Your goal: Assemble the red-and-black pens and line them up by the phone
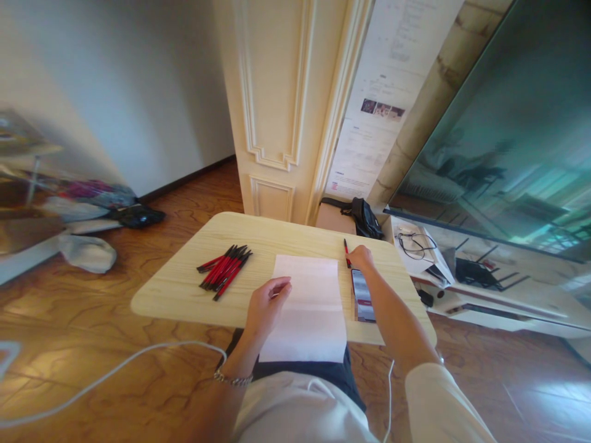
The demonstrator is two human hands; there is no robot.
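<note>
A white sheet of paper [307, 307] lies on a small light wooden table [184, 289], its near edge hanging over the front. My left hand [266, 303] rests on the paper's left edge with fingers curled. My right hand [360, 257] is closed on a red and black pen [346, 251] just past the paper's far right corner. A phone [362, 295] lies flat beside my right forearm. Several red and black pens [225, 269] lie in a bundle on the table's left half.
A black bag [364, 216] sits on the floor behind the table by a cream door. A low white TV stand [484, 283] with cables and a large screen stands at right. Shoes and clutter [87, 246] lie at left. A white cable [115, 369] crosses the floor.
</note>
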